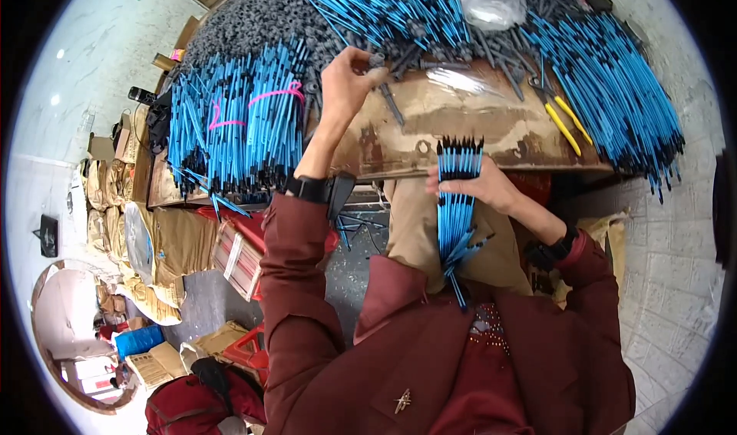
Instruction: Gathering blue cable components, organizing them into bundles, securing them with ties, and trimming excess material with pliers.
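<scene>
Left hand, fingertips seemingly pinched on a small dark-grey plastic piece, sits ahead-left of the slim blue black-tipped rods I see clasped in the right hand, long axis toward the table

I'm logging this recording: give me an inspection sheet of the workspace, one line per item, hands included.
Surface: worn brown tabletop, stained, partly bare along the near edge.
Job's things: bundle of slim blue rods with black tips; loose piles of similar blue rods at left, centre and right; heap of small grey plastic-looking parts.
Clutter: yellow-handled pliers, crumpled clear plastic bag.
Left hand: fingers bent at a small grey part; grip unclear.
Right hand: holds the bundle above the lap.
Cables: nothing seen for certain.
Surroundings: pale tiled wall at right; red bag at lower left.
</scene>
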`<state>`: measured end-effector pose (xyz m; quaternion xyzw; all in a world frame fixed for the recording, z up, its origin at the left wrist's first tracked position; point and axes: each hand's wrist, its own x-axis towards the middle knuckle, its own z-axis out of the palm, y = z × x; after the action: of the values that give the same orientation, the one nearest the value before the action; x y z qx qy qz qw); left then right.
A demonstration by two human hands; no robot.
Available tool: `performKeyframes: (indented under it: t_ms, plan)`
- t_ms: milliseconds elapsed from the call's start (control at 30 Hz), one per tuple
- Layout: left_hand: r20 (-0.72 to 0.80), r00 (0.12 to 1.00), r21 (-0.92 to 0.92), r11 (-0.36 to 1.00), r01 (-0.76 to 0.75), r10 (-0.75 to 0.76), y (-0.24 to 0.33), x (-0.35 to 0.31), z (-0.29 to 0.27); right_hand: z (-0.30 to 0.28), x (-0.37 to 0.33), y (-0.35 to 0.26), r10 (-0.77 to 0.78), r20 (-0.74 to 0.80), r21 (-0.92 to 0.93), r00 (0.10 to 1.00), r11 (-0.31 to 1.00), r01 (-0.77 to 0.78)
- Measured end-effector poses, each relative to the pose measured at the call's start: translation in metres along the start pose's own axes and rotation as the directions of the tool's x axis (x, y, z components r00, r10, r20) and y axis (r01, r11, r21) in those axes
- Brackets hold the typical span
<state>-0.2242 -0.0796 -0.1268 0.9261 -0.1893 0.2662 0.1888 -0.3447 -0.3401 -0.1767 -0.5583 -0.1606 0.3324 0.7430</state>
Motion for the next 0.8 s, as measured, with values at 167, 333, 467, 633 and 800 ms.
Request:
performKeyframes:
  t_ms: [167, 333, 467, 633, 800]
  plan:
    - [0.44, 0.794, -0.815, 0.185, 0.549, -0.419, 0.065, -0.093, 0.001, 0.006, 0.002, 0.0, -0.018, -0.014, -0.045, 1.0, 0.999, 0.018]
    - [0.454, 0.806, -0.883, -0.073, 0.463, -0.381, 0.083, -0.107, -0.005, 0.015, 0.003, 0.005, -0.065, -0.016, -0.063, 0.998, 0.996, 0.064]
    - [0.384, 0.853, -0.919, -0.06, 0.39, -0.353, 0.094, -0.109, -0.018, 0.018, -0.001, 0.007, -0.075, -0.044, -0.02, 0.996, 0.997, 0.074]
    - [0.155, 0.943, -0.853, 0.441, 0.278, -0.296, 0.092, -0.109, -0.021, 0.021, -0.002, 0.005, -0.049, -0.044, -0.025, 0.998, 0.999, 0.048]
    - [0.167, 0.939, -0.805, 0.509, 0.306, -0.301, 0.089, -0.107, -0.023, 0.022, -0.001, 0.003, -0.051, -0.045, -0.009, 0.998, 0.999, 0.051]
